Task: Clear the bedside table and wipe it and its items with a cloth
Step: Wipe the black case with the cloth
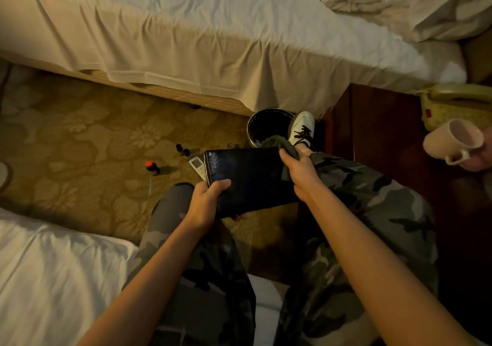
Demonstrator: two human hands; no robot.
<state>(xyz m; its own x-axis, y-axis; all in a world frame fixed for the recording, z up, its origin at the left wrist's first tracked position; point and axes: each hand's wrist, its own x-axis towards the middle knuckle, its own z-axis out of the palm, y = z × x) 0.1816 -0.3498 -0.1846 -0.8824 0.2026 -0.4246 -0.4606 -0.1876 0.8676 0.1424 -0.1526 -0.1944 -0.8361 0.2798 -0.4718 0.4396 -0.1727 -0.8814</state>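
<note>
I sit on a bed edge with a flat black leather folder [247,178] over my knees. My left hand [206,202] grips its near left corner, thumb on top. My right hand [299,172] is closed on a dark green cloth [286,155] pressed against the folder's right edge. The dark wooden bedside table [386,132] stands to my right. On it sit a beige telephone [452,103] and a pale pink mug [452,140] lying on its side.
On the patterned carpet [93,132] lie a red-capped bottle [152,168], two small dark bottles [182,150] and a white remote control [198,166] partly under the folder. A black waste bin [266,126] stands by my white sneaker [302,128]. Beds lie ahead and at lower left.
</note>
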